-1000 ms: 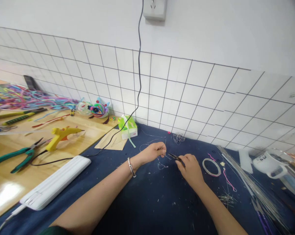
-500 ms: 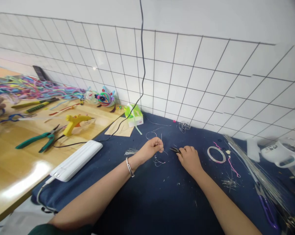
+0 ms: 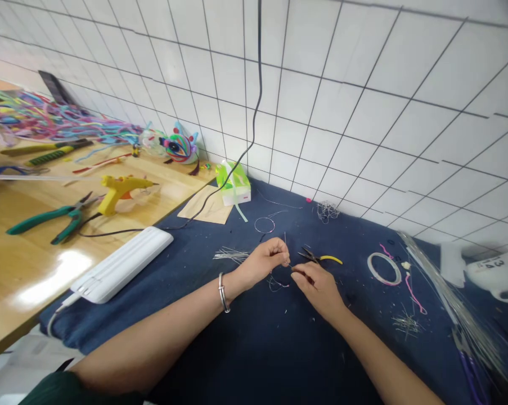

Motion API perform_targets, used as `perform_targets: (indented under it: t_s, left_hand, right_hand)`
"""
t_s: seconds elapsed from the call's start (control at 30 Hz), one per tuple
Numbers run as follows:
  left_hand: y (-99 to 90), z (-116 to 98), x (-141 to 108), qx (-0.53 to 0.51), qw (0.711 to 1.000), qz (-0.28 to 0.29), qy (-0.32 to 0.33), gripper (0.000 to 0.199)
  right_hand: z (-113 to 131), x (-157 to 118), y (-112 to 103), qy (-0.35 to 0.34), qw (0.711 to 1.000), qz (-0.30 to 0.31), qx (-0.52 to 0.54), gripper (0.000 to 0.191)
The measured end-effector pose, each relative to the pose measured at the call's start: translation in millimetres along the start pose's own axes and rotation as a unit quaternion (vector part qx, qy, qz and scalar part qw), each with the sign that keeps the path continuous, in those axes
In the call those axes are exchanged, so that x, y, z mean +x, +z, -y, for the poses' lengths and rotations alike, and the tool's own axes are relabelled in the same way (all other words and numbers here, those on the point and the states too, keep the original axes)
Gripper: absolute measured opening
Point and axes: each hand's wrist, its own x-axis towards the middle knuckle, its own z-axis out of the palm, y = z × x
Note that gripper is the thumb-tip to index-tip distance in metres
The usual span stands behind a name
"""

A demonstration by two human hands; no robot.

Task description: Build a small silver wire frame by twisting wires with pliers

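My left hand, with a silver bangle at the wrist, is pinched shut on a thin wire that sticks up above the fingers. Close beside it, my right hand has thumb and forefinger closed on the same wire between the two hands. Small pliers with yellow handles lie on the dark blue cloth just beyond my right hand. A wire loop with a pink bit rests below the left fingers. Farther back lies a round wire ring. Cut wires lie left of my left hand.
A white power bank lies at left, near green-handled pliers and a yellow glue gun. A tissue pack stands by the tiled wall. At right are a tape roll, long wires, purple-handled scissors and a white cup.
My right hand has let go of the small pliers, which now lie on the cloth, and has moved to the wire at my left fingertips. The view has tilted down.
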Motion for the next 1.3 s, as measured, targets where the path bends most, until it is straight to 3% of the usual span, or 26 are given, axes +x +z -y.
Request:
perform_targets:
  t_s: [0.37,0.73,0.9,0.97,1.03,1.17,1.3]
  left_hand:
    - [-2.3,-13,-2,-0.004,1.000,0.018,0.003,0.009]
    - [-10.7,-4,2,0.081,0.996,0.024,0.028,0.006]
    - [-12.0,-9,1,0.113,0.993,-0.004,0.034,0.006]
    - [-13.4,-11,0,0.133,0.990,-0.014,0.037,0.006]
    - [-15.1,-12,0,0.147,0.988,-0.026,0.040,0.007]
    - [-18.8,-12,0,0.148,0.987,-0.046,0.044,0.006]
    - [-22.1,-12,2,0.134,0.987,-0.068,0.051,0.005]
  right_hand:
    - [7,-1,4,0.042,0.995,0.007,0.087,0.023]
    - [6,-3,2,0.047,0.997,0.019,0.055,0.022]
    - [-10,2,-14,0.002,0.994,0.039,-0.103,0.029]
    - [-21,4,-24,0.005,0.971,0.023,-0.240,0.047]
    - [-34,4,-32,0.050,0.936,0.010,-0.348,0.065]
    - [-51,0,-35,0.051,0.910,0.082,-0.404,0.053]
    - [-53,0,-26,0.020,0.896,0.071,-0.438,0.041]
